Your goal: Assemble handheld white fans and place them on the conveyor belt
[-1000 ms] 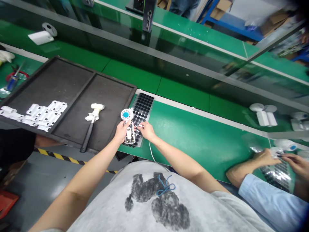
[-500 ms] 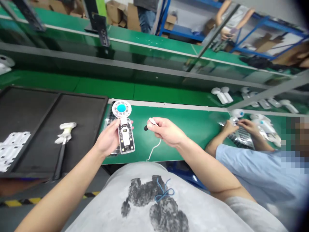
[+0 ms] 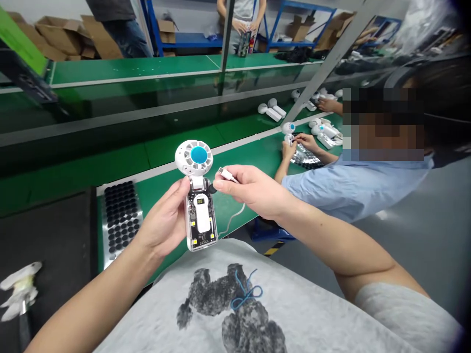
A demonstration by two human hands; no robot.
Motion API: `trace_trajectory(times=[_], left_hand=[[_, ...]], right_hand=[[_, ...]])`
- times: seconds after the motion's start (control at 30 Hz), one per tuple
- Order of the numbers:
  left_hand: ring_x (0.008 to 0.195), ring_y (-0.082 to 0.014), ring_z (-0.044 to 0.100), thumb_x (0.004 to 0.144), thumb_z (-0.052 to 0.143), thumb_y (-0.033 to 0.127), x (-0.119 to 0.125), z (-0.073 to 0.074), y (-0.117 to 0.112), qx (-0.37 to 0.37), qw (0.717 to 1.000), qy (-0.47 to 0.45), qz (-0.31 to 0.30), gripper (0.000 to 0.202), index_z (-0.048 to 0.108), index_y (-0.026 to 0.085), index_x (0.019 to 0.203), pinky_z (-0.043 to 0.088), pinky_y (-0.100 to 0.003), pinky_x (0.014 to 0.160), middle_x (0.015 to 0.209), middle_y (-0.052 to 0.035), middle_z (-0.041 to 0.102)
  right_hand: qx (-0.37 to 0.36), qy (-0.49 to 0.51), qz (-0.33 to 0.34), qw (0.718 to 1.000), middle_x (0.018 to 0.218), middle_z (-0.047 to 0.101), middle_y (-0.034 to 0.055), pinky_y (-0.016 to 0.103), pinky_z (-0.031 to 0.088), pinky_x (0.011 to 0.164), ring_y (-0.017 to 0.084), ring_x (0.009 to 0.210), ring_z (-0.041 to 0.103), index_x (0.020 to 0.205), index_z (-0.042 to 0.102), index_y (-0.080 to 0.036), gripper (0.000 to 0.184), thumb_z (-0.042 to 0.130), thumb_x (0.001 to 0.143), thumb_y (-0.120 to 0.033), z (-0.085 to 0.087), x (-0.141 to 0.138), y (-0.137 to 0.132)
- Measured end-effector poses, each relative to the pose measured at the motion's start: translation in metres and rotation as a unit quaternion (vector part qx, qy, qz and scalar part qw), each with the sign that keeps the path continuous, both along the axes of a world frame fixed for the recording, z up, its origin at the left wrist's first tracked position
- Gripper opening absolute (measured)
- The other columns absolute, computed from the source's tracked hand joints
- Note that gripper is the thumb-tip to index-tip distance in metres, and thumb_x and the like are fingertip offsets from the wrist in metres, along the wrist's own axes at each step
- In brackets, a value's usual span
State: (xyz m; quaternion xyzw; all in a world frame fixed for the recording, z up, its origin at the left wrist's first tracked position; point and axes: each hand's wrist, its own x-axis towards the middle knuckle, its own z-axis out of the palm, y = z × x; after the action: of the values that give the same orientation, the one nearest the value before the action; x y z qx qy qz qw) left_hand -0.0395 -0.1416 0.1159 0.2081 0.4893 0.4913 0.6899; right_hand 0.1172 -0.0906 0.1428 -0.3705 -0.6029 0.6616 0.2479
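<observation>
holds handheld fan (image 3: 201, 210) nearly upright, grille toward camera, in left hand (image 3: 167, 215), above near edge of green bench (image 3: 257, 154). presses left thumb against upper left of fan body and wraps other fingers behind; cannot tell spread of those, mostly hidden. with right hand (image 3: 253, 189), just right of fan, pinches black disc (image 3: 212, 189) and white cable plug (image 3: 227, 174) between thumb and forefinger, aiming plug tip toward fan head without visible contact. cannot tell disc touching fan's side from disc just short of it. seems mid-step: steadying fan while keeping disc and plug ready beside it. for next move, likely needs firm left hold, fan side kept in sight, and loosening of one pinched item without dropping the other. note sheet of black discs (image 3: 121, 215) left of fan, dark tray (image 3: 66, 230) farther left of fan with wrapped-head tool (image 3: 22, 287) on it, and co-worker's blue sleeve (image 3: 320, 191) well right of fan.
</observation>
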Motion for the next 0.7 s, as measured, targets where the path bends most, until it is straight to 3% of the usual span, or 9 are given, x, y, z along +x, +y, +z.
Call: trace_trajectory(times=[0.23,0.47,0.7], left_hand=[[0.082,-0.0157,0.062,0.086,0.049,0.031,0.008,0.011,0.003,0.008,0.999,-0.051,0.001,0.022,0.060,0.018,0.101,0.053,-0.025,0.068,0.093,-0.0035,0.065],[0.078,-0.0137,0.063,0.089,0.046,0.028,0.008,0.012,0.000,0.025,0.997,-0.077,0.010,0.023,0.059,0.016,0.103,0.052,-0.023,0.069,0.094,-0.0043,0.065],[0.085,-0.0174,0.064,0.089,0.043,0.027,0.010,0.011,-0.005,0.043,0.995,-0.082,0.021,0.024,0.059,0.017,0.104,0.052,-0.027,0.076,0.090,-0.0034,0.067]], right_hand=[[0.092,-0.057,0.025,0.994,0.063,0.045,-0.0047,0.021,0.032,0.054,0.007,0.057,0.042,0.067,0.048,-0.015,0.015,0.052,0.081,-0.021,0.012,0.008,0.006],[0.263,-0.141,0.097,0.949,0.073,0.051,0.0000,0.025,0.036,0.064,0.012,0.070,0.047,0.072,0.054,-0.015,0.010,0.053,0.082,-0.019,0.018,0.004,0.007],[0.304,-0.152,0.124,0.932,0.077,0.052,0.0015,0.027,0.037,0.068,0.014,0.077,0.048,0.076,0.056,-0.015,0.008,0.053,0.083,-0.016,0.018,0.002,0.005]])
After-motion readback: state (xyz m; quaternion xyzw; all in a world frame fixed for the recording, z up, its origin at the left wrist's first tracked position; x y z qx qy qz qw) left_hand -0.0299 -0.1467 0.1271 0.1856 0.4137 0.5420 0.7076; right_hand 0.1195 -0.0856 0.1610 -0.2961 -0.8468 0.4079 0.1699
